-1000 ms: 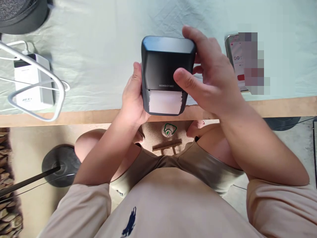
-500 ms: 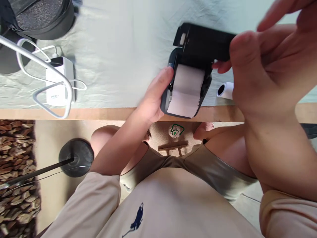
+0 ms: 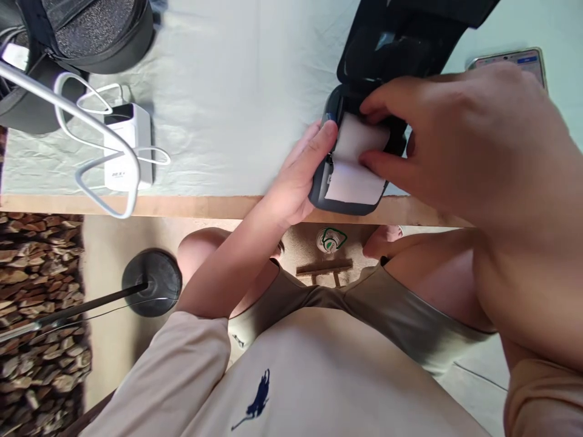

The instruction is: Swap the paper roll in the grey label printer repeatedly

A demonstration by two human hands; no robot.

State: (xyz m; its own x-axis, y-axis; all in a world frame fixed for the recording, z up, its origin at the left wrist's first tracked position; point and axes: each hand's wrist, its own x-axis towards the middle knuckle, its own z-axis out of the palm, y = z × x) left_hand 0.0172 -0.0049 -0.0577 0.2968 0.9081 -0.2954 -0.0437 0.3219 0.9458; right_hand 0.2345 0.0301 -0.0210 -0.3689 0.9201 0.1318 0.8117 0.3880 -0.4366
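Observation:
Over the table's front edge, a dark portable receipt printer lies tilted with its black cover swung up. Inside sits a white paper roll, its loose end lying toward me across the printer's front. My left hand is closed around the printer's left side, thumb on top near a blue button. From the right, my right hand reaches into the compartment, thumb and forefinger closed on the paper roll. Its other fingers are mostly hidden.
A phone lies partly behind my right hand. On the left, a white charger-like block trails a looped white cable. Behind it is an open black case. The table's wooden edge runs above my lap.
My right hand has gone from the cover down to the paper roll. The cover now stands further open. The small white roll seen at right is now out of sight.

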